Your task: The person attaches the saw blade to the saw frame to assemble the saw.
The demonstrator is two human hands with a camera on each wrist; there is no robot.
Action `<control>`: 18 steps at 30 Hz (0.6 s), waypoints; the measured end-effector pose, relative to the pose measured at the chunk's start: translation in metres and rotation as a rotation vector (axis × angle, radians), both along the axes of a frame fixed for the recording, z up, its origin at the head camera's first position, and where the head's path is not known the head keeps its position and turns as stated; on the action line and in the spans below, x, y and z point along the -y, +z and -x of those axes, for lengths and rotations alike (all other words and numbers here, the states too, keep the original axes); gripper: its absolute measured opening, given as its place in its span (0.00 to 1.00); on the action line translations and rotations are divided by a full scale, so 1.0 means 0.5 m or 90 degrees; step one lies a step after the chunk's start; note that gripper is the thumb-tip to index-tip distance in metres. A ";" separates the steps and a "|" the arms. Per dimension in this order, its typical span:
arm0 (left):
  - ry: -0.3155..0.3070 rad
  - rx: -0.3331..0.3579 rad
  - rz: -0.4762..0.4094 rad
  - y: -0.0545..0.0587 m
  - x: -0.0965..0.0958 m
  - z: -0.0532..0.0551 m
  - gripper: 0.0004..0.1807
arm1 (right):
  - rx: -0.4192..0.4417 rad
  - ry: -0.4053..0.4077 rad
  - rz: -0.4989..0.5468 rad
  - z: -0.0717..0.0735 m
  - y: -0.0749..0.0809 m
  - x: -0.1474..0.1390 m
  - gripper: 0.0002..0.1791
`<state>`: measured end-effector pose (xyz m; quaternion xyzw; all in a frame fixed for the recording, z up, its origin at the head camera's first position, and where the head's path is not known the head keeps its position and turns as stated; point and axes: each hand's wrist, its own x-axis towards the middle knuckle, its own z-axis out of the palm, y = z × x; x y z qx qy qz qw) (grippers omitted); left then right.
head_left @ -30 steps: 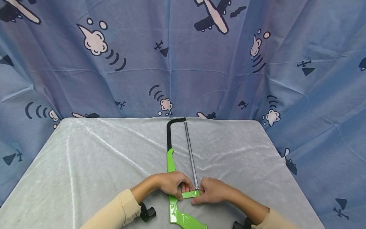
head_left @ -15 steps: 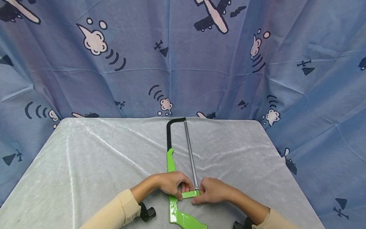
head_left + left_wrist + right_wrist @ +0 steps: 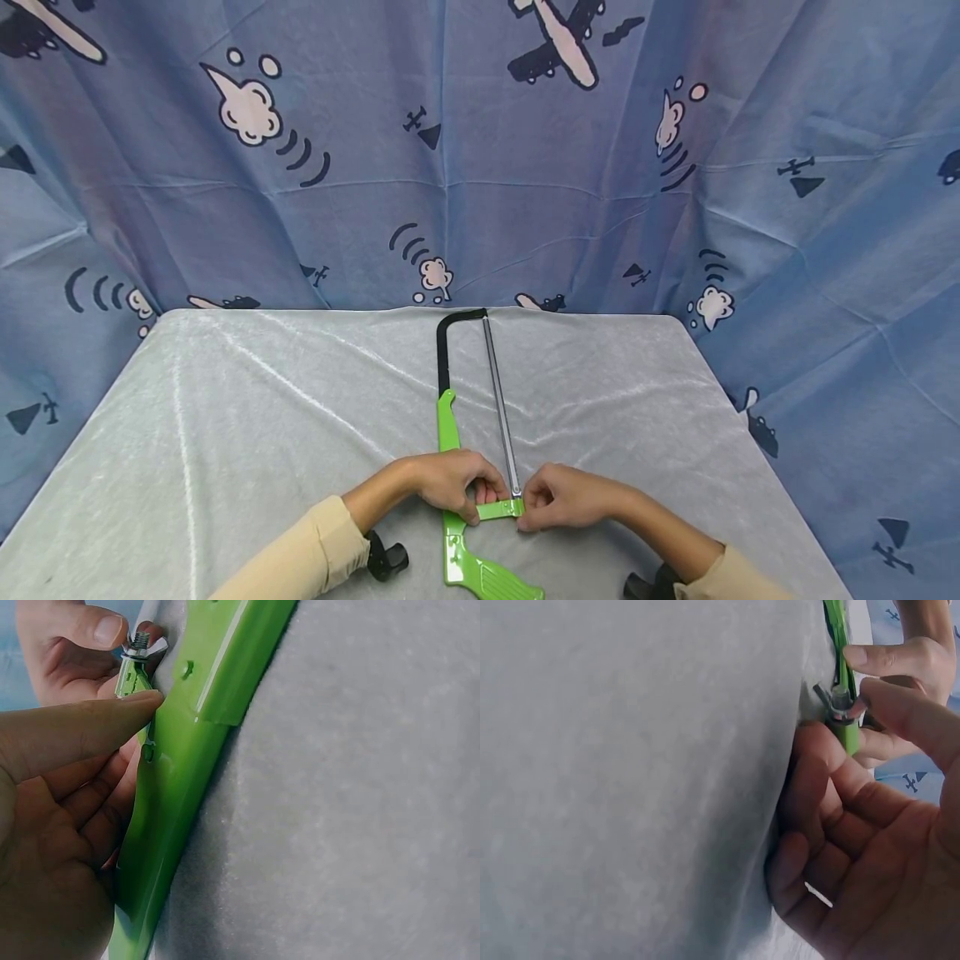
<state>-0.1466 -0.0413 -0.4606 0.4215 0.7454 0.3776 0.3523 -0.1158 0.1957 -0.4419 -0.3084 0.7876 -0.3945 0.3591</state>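
A hacksaw with a green handle and black front frame lies on the cloth. Its silver blade runs along the right side, attached at the far end and at the green rear arm. My left hand grips that rear arm between thumb and fingers. At the arm's outer end, my right hand has thumb and forefinger at a small wing nut, seemingly pinching it. In the left wrist view, a threaded bolt stands out through the nut. The head view hides the nut behind the right fingers.
Pale grey cloth covers the table around the saw. A blue curtain printed with planes and clouds hangs right behind the table's far edge. A black wrist mount sits beneath the left forearm.
My right hand has shifted slightly right, its thumb and fingers changing position at the nut with a gap now showing between them. My left hand and the hacksaw stay in place.
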 end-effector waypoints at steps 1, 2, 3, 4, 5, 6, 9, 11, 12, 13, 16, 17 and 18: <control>0.001 0.002 0.000 0.000 0.000 0.000 0.19 | 0.010 0.001 0.004 0.001 0.000 -0.001 0.12; 0.001 0.004 -0.001 0.000 0.000 0.000 0.19 | 0.016 0.002 0.006 0.002 0.000 -0.003 0.11; 0.002 0.005 -0.001 0.000 0.000 -0.001 0.19 | 0.021 0.003 0.008 0.002 0.000 -0.003 0.10; 0.003 0.006 0.000 0.000 0.000 -0.001 0.20 | 0.024 0.004 0.009 0.003 0.000 -0.004 0.10; 0.004 0.006 0.000 0.000 -0.001 -0.001 0.20 | 0.025 0.005 0.011 0.003 0.000 -0.005 0.09; 0.004 0.005 0.001 0.000 -0.001 -0.001 0.20 | 0.024 0.006 0.015 0.003 0.000 -0.006 0.08; 0.004 -0.003 0.003 -0.001 -0.002 -0.001 0.20 | 0.011 0.010 0.021 0.003 -0.002 -0.007 0.08; 0.002 -0.010 0.003 -0.002 -0.003 0.000 0.20 | -0.001 0.011 0.024 0.001 -0.002 -0.007 0.08; 0.001 -0.013 0.002 -0.003 -0.003 0.000 0.19 | -0.008 0.011 0.026 0.001 -0.003 -0.006 0.08; 0.001 -0.015 0.001 -0.004 -0.003 0.000 0.19 | -0.012 0.011 0.026 0.000 -0.002 -0.006 0.08; -0.002 -0.019 0.000 -0.006 -0.003 0.001 0.19 | -0.027 0.013 0.023 -0.002 0.000 -0.003 0.08; -0.003 -0.019 0.001 -0.006 -0.003 0.001 0.19 | -0.031 0.015 0.020 -0.003 0.001 -0.002 0.08; -0.003 -0.020 0.001 -0.006 -0.003 0.001 0.19 | -0.035 0.016 0.018 -0.003 0.002 -0.001 0.09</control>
